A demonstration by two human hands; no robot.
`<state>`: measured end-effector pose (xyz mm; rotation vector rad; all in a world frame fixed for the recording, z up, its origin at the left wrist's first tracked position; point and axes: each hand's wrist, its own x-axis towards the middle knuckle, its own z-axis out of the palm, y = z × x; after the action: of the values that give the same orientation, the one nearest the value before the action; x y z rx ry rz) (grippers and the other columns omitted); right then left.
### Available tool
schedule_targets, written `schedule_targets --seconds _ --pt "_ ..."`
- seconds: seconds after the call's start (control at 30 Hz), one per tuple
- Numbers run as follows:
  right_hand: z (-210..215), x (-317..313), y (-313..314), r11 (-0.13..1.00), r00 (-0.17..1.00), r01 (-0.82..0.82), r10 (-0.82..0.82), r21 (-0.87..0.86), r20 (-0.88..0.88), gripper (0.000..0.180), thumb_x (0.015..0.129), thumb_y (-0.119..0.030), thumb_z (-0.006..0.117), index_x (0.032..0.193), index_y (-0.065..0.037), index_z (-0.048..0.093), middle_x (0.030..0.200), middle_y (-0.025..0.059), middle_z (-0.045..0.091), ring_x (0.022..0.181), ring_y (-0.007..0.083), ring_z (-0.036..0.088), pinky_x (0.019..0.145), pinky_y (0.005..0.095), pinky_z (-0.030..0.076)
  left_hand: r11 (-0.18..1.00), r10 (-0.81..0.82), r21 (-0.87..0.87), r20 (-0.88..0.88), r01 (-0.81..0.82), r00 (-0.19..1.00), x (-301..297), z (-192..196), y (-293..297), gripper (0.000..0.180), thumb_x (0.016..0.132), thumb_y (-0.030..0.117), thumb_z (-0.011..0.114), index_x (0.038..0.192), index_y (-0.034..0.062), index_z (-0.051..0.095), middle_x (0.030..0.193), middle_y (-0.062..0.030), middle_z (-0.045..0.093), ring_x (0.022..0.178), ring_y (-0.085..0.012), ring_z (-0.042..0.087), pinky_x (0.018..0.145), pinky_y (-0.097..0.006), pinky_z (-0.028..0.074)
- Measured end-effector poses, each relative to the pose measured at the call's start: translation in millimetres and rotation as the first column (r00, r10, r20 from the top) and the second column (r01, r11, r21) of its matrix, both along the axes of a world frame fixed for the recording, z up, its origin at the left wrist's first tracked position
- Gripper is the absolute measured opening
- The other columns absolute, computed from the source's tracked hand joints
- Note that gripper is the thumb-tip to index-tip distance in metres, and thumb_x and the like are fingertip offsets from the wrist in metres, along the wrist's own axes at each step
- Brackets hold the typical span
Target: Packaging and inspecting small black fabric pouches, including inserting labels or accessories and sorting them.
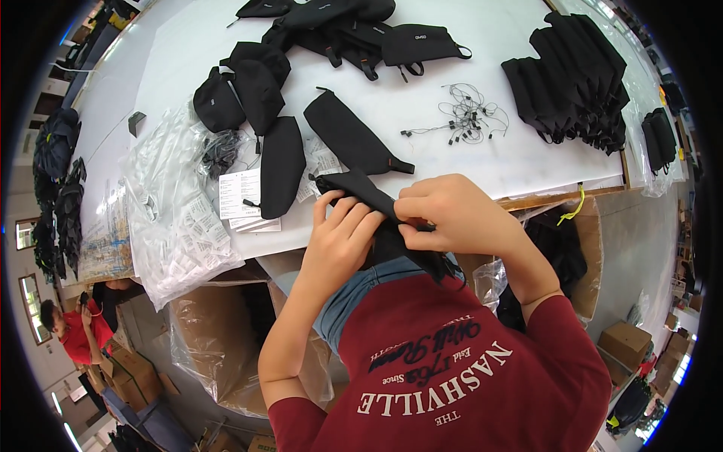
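Both hands hold a black fabric pouch (355, 185) at the table's near edge, close to my body. My left hand (340, 237) is closed over its left part, fingertips on the fabric. My right hand (452, 215) pinches the pouch near its middle; what lies under those fingers is hidden. The pouch's lower end hangs down in front of my shirt. Just beyond it lies another black zip pouch (348, 134) with a small loop at one end. A third slim black pouch (282, 167) lies to the left, partly over white printed cards (239, 197).
Black pouches (331, 30) are heaped at the far side of the white table. Tangled black strings (468, 117) lie right of centre, beside stacked black pouches (568, 79). Clear plastic bags (177, 218) cover the left edge. Lined cartons (218, 339) stand below; a person in red (79, 331) is far left.
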<state>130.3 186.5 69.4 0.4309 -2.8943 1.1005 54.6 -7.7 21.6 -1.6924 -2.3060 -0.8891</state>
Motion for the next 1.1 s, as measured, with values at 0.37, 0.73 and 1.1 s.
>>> schedule_targets --seconds 0.37,0.73,1.1 --pt "-13 -6 10 0.998 0.995 0.062 -0.062 0.004 -0.074 0.013 0.072 -0.011 0.062 0.070 -0.005 0.051 0.063 0.0070 0.050 0.058 0.0259 0.053 0.053 0.0354 0.042 0.998 -0.054 -0.009 0.059 0.055 0.997 2 0 -3 0.026 0.063 0.001 0.062 0.088 0.0028 0.059 0.088 -0.0063 0.061 0.089 -0.0231 0.057 0.086 -0.035 0.043" --pt "-75 -45 13 0.996 0.999 0.035 -0.034 -0.081 0.015 0.024 0.083 -0.032 0.065 0.087 -0.009 0.064 0.075 0.0035 0.059 0.075 0.0222 0.058 0.072 0.0338 0.046 0.847 0.129 -0.520 0.395 0.106 0.910 4 -19 5 0.024 0.083 0.016 0.059 0.104 0.0037 0.061 0.089 -0.0123 0.058 0.087 -0.0299 0.059 0.078 -0.040 0.046" --pt "-103 60 -6 0.862 0.836 0.507 -0.489 -0.006 0.250 0.050 0.066 -0.029 0.077 0.101 -0.003 0.053 0.095 0.0117 0.053 0.085 0.0267 0.055 0.076 0.0345 0.047 0.833 0.133 -0.513 0.551 0.208 0.824 -15 -26 7 0.026 0.090 0.023 0.054 0.099 0.0013 0.065 0.134 -0.0150 0.047 0.109 -0.0393 0.046 0.095 -0.042 0.040"
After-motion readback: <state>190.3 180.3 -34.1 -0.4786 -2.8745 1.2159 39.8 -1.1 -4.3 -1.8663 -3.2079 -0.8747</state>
